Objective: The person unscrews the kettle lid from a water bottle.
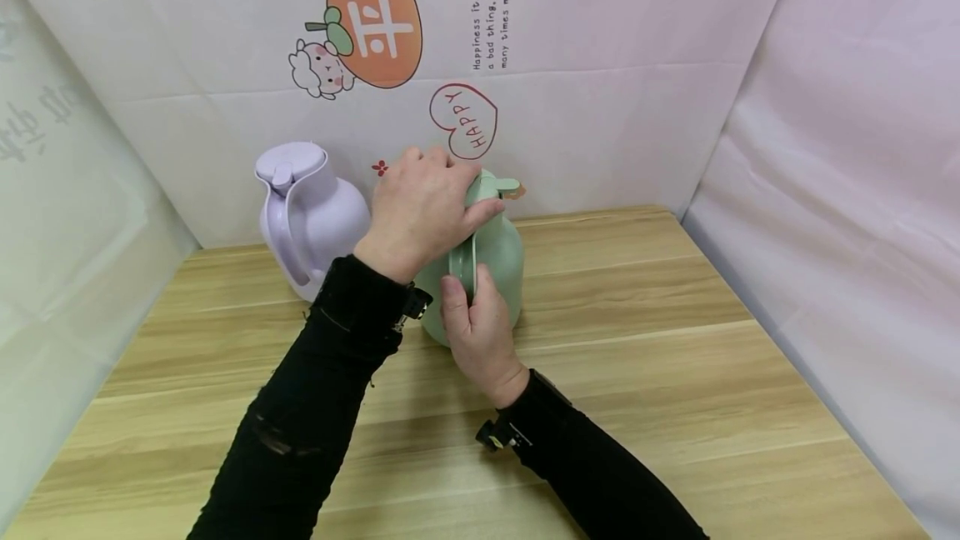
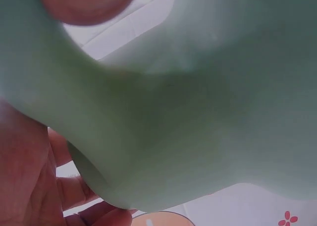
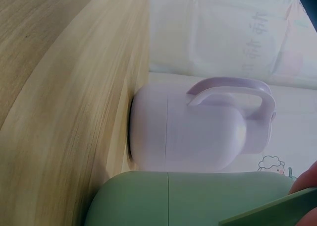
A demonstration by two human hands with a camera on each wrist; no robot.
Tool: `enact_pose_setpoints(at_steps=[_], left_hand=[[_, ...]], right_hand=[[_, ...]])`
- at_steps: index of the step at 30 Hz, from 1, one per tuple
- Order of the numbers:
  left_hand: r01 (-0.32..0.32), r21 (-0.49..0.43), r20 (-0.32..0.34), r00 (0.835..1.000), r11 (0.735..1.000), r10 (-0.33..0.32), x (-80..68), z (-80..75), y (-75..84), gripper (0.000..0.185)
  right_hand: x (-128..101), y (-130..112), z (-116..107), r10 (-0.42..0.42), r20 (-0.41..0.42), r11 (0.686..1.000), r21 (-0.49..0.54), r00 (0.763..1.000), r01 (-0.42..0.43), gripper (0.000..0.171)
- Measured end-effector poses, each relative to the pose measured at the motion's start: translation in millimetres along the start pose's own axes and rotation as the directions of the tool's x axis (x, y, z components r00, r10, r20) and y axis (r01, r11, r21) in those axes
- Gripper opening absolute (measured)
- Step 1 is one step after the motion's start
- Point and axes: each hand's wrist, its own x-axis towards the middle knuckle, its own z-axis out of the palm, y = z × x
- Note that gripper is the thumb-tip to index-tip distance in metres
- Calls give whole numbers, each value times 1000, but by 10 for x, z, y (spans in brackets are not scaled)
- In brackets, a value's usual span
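A pale green thermos jug stands upright on the wooden table, with a small lever jutting out at its top. My left hand is wrapped over the jug's top from the left, thumb in front, fingers behind. Lower down, my right hand grips the handle, its thumb on the near side. The left wrist view is mostly filled by the green neck, with fingers curled beneath it. In the right wrist view, a bit of the right hand shows at the handle.
A lilac thermos jug of the same kind stands just left of the green one, its handle facing forward. Behind both hangs a white printed cloth. Further white cloth closes off the sides of the wooden table.
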Motion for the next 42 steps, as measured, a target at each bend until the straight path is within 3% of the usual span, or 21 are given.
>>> enact_pose_setpoints(at_steps=[12, 27, 35, 38, 42], left_hand=[[32, 78, -88, 996, 996, -25, 35, 52, 29, 61], [43, 82, -102, 994, 996, -35, 30, 57, 24, 65], [37, -46, -9, 999, 998, -38, 45, 72, -27, 65], [-15, -143, 23, 1000, 990, 19, 64, 87, -87, 66], [-125, -263, 26, 990, 957, 137, 66, 92, -166, 60]], right_hand=[[-4, 7, -6, 9, -10, 1000, 1, 1000, -9, 26], [3, 6, -11, 17, -1, 1000, 22, 1000, -17, 21], [3, 18, -8, 14, -1, 1000, 12, 1000, -14, 24], [2, 19, -4, 8, 1, 1000, 15, 1000, -8, 25], [1, 17, -1, -5, 1, 1000, 8, 1000, 5, 26]])
